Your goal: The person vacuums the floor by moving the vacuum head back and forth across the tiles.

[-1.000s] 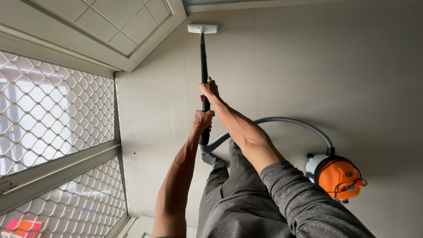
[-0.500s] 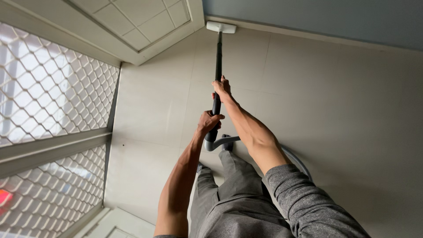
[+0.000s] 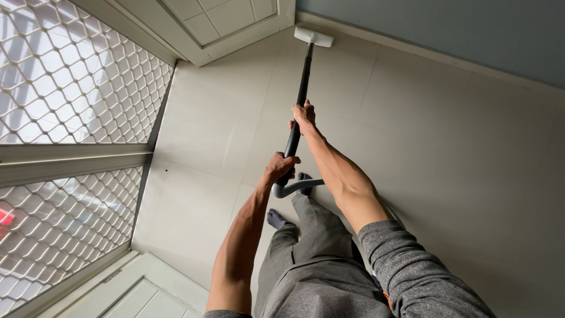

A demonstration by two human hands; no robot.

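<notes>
Head view, looking down: both hands are closed around the black vacuum wand (image 3: 301, 88), the right hand (image 3: 303, 114) higher on the shaft and the left hand (image 3: 279, 166) just below it, near the bend where the grey hose (image 3: 297, 186) joins. Beyond the hands, the wand ends in a white floor nozzle (image 3: 313, 36) resting on the pale tiled floor (image 3: 447, 147) against the blue-grey wall (image 3: 447, 29). A diamond-mesh window grille (image 3: 70, 76) stands left of the hands.

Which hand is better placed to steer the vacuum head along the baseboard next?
Likely the right hand: it grips the black wand farther down, closer to the white floor head. The left hand holds the upper end by the grey hose bend.
</notes>
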